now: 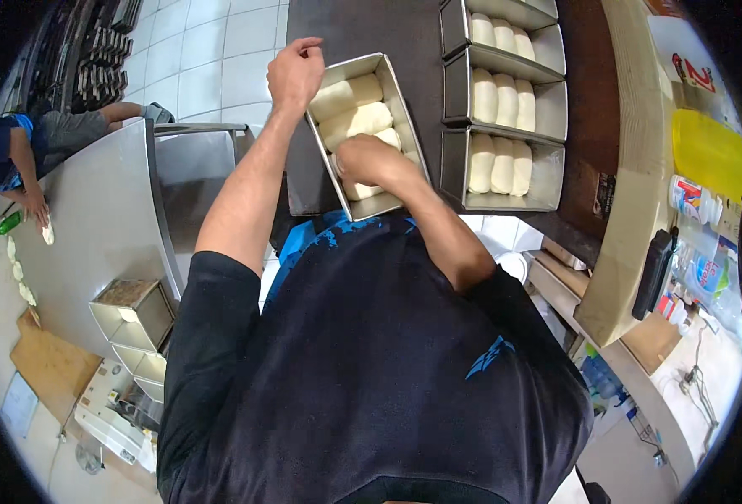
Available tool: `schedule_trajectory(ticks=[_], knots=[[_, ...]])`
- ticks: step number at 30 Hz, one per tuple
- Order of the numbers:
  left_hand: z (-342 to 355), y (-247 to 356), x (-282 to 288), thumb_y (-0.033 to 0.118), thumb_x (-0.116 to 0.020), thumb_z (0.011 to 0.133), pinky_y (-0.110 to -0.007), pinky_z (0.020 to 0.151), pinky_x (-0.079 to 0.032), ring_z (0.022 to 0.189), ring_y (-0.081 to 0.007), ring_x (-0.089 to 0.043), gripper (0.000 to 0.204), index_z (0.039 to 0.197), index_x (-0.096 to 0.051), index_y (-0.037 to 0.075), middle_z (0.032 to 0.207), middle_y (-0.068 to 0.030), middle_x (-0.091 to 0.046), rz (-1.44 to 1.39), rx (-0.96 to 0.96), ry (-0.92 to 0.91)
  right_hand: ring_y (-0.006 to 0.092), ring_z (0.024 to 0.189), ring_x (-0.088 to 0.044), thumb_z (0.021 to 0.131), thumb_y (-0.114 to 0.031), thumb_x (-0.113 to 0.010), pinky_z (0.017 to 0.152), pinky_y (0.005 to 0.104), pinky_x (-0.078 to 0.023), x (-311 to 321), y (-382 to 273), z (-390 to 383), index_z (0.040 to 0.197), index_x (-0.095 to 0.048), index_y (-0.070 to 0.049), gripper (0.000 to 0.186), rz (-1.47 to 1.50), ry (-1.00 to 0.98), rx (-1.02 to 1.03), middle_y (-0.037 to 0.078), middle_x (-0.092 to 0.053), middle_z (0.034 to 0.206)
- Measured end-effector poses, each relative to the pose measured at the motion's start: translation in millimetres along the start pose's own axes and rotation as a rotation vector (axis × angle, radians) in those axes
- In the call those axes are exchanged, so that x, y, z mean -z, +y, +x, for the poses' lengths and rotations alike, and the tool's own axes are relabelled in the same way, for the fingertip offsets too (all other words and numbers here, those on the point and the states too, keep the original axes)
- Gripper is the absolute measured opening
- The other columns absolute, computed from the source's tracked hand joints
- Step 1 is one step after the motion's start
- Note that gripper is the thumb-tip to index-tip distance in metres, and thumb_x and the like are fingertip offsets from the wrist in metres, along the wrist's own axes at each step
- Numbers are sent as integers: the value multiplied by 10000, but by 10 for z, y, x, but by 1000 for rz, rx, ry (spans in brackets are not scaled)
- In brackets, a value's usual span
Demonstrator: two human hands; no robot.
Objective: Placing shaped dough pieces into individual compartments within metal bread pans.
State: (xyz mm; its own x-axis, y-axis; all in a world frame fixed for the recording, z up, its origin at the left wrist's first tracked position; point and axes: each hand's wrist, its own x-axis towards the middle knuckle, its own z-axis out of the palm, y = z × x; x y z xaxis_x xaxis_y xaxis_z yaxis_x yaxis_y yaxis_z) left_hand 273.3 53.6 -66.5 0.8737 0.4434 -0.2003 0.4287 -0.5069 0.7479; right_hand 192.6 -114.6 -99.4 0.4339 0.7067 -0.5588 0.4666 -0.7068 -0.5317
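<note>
A rectangular metal loaf pan [403, 101] stands tilted in front of me, with several pale dough rolls [350, 97] lying side by side across it. My right hand [371, 160] reaches down inside the pan, its fingers curled and knuckles against the dough near the pan's closer end. The undersides of those fingers are hidden. At the pan's far left corner is my left hand [296, 77], loosely closed with the fingers bent, and nothing shows in it. I cannot tell whether it touches the rim.
Several filled loaf pans [453, 164] stand in a row on the dark tabletop [362, 25] at right. More pans [131, 302] stand at lower left. Another person's hand [36, 202] works dough on the metal table [106, 210]. Bottles [707, 273] sit beyond a wooden beam [635, 151].
</note>
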Motion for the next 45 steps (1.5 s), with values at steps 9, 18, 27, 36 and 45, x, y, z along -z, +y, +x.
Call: schedule_trajectory(ticks=[9,18,27,36,45], knots=[[14,-80,-39,290,-527,919,-391,873,-555,975,-296,-709,359,1153,-787,209,1064,-31,-784,0,-9,-12,431,732,-689,775,-128,-650,698,495,-546,312,-223,-352,847,-748,86,247,-148,54,-76,268,-730,835],[12,-13,-5,285,-532,919,-390,879,-553,970,-284,-710,359,1157,-787,205,1056,-40,-784,-47,-8,-18,389,655,-657,790,-77,-595,632,485,-538,206,54,-395,819,-738,87,220,-125,73,-67,252,-717,785],[-4,-62,-37,291,-534,921,-381,870,-557,973,-285,-714,362,1156,-788,186,1065,-43,-786,-20,-23,-13,460,754,-698,786,-57,-577,712,512,-559,190,147,-305,857,-720,121,239,-103,-78,-164,295,-727,855],[7,-7,0,308,-533,921,-384,856,-562,948,-294,-717,360,1141,-792,190,1047,-45,-791,-45,-23,6,416,720,-687,796,-33,-565,685,503,-554,170,170,-319,863,-724,117,229,-20,90,-66,274,-724,837],[-89,-45,-64,298,-526,904,-395,844,-570,924,-313,-719,355,1100,-799,182,1025,-53,-794,-53,5,28,384,709,-676,806,-25,-558,679,493,-546,365,176,-346,878,-730,101,225,-38,121,50,248,-725,842]])
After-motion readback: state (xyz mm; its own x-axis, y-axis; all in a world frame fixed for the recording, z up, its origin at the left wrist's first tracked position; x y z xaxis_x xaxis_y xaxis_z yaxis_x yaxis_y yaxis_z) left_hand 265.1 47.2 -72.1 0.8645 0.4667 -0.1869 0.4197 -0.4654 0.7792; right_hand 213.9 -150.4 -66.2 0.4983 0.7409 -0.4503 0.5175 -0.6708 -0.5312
